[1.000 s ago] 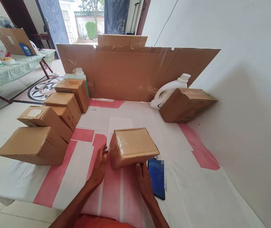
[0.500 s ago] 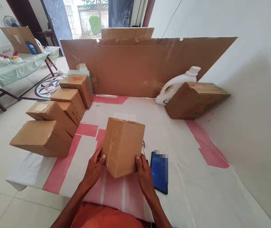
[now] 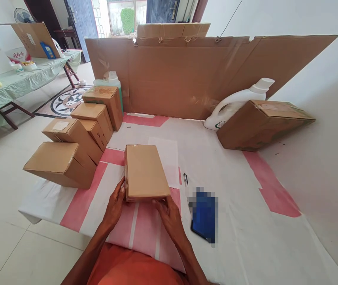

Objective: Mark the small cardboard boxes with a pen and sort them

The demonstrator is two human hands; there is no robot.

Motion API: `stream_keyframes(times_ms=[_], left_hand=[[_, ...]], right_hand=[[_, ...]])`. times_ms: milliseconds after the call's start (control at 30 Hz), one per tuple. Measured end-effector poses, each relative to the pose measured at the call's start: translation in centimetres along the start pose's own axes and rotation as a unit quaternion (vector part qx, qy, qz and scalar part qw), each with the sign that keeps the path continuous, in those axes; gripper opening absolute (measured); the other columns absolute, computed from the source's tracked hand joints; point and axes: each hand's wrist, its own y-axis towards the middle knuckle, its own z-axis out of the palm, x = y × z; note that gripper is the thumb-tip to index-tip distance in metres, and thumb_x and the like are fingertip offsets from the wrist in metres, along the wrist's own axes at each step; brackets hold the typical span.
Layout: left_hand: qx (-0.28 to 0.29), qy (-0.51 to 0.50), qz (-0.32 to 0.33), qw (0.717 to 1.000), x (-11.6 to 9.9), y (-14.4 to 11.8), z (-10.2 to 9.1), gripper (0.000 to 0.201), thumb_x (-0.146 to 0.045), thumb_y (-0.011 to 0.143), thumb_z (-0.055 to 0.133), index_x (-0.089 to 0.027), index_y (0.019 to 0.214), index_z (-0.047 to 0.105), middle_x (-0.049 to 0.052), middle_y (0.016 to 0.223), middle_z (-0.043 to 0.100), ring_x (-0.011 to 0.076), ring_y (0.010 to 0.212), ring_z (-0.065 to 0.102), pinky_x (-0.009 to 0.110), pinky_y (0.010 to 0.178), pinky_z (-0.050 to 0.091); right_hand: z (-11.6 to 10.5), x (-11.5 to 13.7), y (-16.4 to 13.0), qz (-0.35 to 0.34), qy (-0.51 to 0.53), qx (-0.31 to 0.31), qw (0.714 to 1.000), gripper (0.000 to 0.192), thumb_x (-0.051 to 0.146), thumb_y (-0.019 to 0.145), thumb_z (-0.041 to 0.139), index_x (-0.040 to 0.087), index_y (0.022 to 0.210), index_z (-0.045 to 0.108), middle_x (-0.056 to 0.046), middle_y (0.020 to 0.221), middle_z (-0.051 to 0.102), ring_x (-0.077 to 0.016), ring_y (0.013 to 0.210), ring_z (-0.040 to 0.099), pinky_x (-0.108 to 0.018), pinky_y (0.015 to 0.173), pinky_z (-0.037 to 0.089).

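Observation:
Between my two hands is a small brown cardboard box (image 3: 146,172), its broad plain face turned up. My left hand (image 3: 116,204) grips the box's left side near the front corner, the thumb along the edge. At the front right corner my right hand (image 3: 169,215) holds it, with some fingertips hidden beneath or behind the box. Just past the box a white sheet of paper (image 3: 169,158) lies on the table. To the right of my right hand are a pen (image 3: 185,179) and a dark blue phone (image 3: 203,217), partly blurred out.
Several cardboard boxes (image 3: 65,158) line the table's left edge, with a green jug (image 3: 114,81) behind them. A large cardboard panel (image 3: 169,79) stands across the back. At the right, a white jug (image 3: 240,99) and a tilted box (image 3: 263,124) rest near the wall.
The box has been turned and lowered, so its broad face now points up. My right hand has shifted to its front right corner. The view has moved slightly.

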Motion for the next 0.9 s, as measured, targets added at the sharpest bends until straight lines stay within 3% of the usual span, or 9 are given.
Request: stream_keyframes(times_ms=[67,133,267,367,433,633,767,900], left_hand=[[0.011,0.016,0.007,1.0,-1.3,-0.9,-0.4,0.081,-0.073,0.101,0.04,-0.017,0.16,0.045,0.012,0.106,0.074,0.0269,0.093,0.07,0.043,0.085,0.061],[0.023,0.051,0.055,0.997,-3.1,-1.7,-0.9,0.077,-0.07,0.102,0.04,-0.016,0.156,0.051,0.007,0.086,0.07,0.0218,0.074,0.064,0.038,0.074,0.059],[0.041,0.114,0.211,0.97,-6.2,-3.0,-1.2,0.065,-0.065,0.104,0.044,-0.018,0.141,0.067,0.008,0.089,0.069,0.0209,0.08,0.063,0.035,0.077,0.055],[0.046,0.116,0.253,0.959,-7.0,-3.4,-0.8,0.06,-0.062,0.106,0.043,-0.018,0.138,0.069,0.008,0.089,0.068,0.0204,0.08,0.063,0.034,0.074,0.055],[0.033,0.11,0.249,0.962,-6.9,-3.5,-0.3,0.055,-0.059,0.106,0.044,-0.019,0.132,0.071,0.007,0.088,0.068,0.0206,0.079,0.063,0.033,0.073,0.054],[-0.002,0.063,0.185,0.981,-5.5,-2.4,0.4,0.05,-0.056,0.108,0.041,-0.019,0.109,0.075,0.008,0.094,0.071,0.0215,0.085,0.065,0.034,0.079,0.053],[-0.046,0.039,0.16,0.985,-4.6,0.1,0.8,0.055,-0.063,0.102,0.051,-0.022,0.136,0.062,0.012,0.129,0.068,0.026,0.114,0.065,0.039,0.098,0.052],[0.039,0.038,0.136,0.989,-4.4,2.4,1.6,0.071,-0.072,0.101,0.043,-0.024,0.153,0.049,0.014,0.157,0.052,0.0309,0.141,0.052,0.046,0.117,0.043]], right_hand=[[-0.9,1.0,-0.1,0.011,0.006,-0.001,1.0,0.051,0.064,0.092,0.067,0.02,0.118,0.069,-0.013,0.113,0.077,-0.0306,0.102,0.073,-0.042,0.088,0.06],[-2.3,2.7,-0.3,0.007,0.008,-0.014,1.0,0.05,0.064,0.091,0.069,0.02,0.114,0.069,-0.012,0.108,0.078,-0.0297,0.098,0.073,-0.037,0.081,0.06],[-5.2,6.4,-0.7,-0.05,-0.042,-0.089,0.994,0.049,0.069,0.092,0.064,0.022,0.104,0.071,-0.008,0.094,0.075,-0.0257,0.086,0.069,-0.032,0.071,0.056],[-6.1,7.9,-1.0,-0.09,-0.073,-0.126,0.985,0.049,0.07,0.097,0.055,0.023,0.097,0.072,-0.004,0.08,0.068,-0.0211,0.07,0.061,-0.031,0.063,0.051],[-6.1,8.0,-1.0,-0.099,-0.073,-0.132,0.984,0.048,0.068,0.098,0.053,0.024,0.104,0.073,-0.004,0.084,0.067,-0.0216,0.072,0.061,-0.033,0.067,0.052],[-4.7,6.2,0.0,-0.084,-0.045,-0.116,0.989,0.056,0.068,0.094,0.061,0.026,0.131,0.065,-0.009,0.121,0.071,-0.0289,0.107,0.067,-0.04,0.093,0.054],[-3.6,4.2,1.0,-0.045,-0.018,-0.066,0.997,0.068,0.074,0.091,0.059,0.024,0.137,0.065,-0.014,0.133,0.07,-0.0351,0.126,0.063,-0.048,0.106,0.05],[-3.4,2.3,1.8,-0.039,-0.012,-0.061,0.997,0.073,0.083,0.09,0.051,0.024,0.127,0.074,-0.013,0.131,0.074,-0.0381,0.131,0.061,-0.055,0.114,0.045]])
